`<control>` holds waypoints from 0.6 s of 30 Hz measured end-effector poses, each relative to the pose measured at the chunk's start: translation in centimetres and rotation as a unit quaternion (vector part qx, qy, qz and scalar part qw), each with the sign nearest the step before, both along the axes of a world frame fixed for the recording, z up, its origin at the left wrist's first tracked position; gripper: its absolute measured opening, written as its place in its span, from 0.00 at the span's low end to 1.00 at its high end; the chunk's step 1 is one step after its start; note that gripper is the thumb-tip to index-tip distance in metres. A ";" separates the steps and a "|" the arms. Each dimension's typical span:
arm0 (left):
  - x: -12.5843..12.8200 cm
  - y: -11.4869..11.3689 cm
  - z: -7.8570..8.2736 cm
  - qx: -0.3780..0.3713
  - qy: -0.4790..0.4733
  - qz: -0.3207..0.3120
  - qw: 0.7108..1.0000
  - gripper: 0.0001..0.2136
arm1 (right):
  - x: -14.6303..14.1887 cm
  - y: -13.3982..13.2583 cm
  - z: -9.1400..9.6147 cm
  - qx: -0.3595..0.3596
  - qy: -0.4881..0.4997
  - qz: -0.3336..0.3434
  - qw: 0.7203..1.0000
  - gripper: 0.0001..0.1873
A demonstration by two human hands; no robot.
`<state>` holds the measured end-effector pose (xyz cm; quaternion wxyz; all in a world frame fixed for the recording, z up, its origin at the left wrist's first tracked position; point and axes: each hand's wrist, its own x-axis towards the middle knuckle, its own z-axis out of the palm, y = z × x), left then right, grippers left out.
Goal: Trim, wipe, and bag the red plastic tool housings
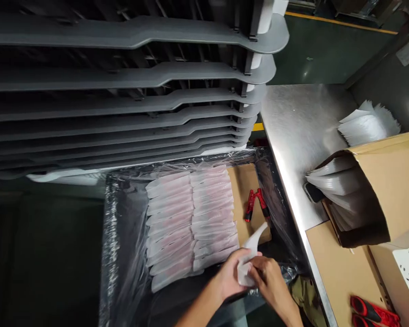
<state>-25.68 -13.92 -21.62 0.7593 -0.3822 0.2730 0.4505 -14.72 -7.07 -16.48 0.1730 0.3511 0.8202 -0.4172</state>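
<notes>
Flanking a metal table, black plastic surrounds packets.

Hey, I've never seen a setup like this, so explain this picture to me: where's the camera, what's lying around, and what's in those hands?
There's no robot here. One camera, worn on a person's head, looks forward and down at that person's own bare hands. The left hand and right hand both hold a thin white sleeve.

Beyond them, a container lined with dark plastic film holds two columns of white-wrapped packets, with pink showing through. Beside those, red-and-black pieces lie on cardboard.

To the right is a metal table bearing an open cardboard box filled with white sheets. Grey layered racks span the upper left.
</notes>
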 end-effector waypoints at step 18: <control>0.5 -4.1 -5.0 -0.174 0.040 0.230 0.957 0.08 | -3.4 -3.7 -5.7 0.047 -0.180 0.064 0.981 0.19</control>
